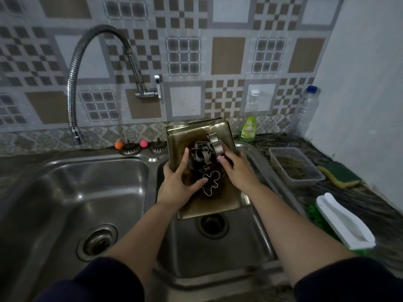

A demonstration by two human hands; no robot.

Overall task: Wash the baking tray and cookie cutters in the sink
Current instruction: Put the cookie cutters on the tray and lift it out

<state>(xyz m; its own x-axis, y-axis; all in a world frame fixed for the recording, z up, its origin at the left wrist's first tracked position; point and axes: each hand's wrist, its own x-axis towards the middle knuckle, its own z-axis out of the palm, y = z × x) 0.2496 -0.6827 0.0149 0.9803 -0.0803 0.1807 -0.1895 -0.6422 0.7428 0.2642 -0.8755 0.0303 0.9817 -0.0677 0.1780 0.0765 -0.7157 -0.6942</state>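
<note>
Head view: the baking tray [222,201] lies tilted over the right basin of the sink [65,171], its far end propped on the sink's back rim. The cookie cutters [204,156] sit heaped on the tray's stained middle, a gingerbread-man cutter [211,182] nearest the person. The left hand [178,182] grasps the tray's left edge, thumb lying on the tray floor. The right hand [236,168] rests over the tray's right side, fingers curled at the cutters; I cannot tell whether it grips one. The faucet [75,83] hangs over the sink's left basin.

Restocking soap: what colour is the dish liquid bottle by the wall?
Green dish liquid bottle, with a yellow-green label; the head view shows it.
</note>
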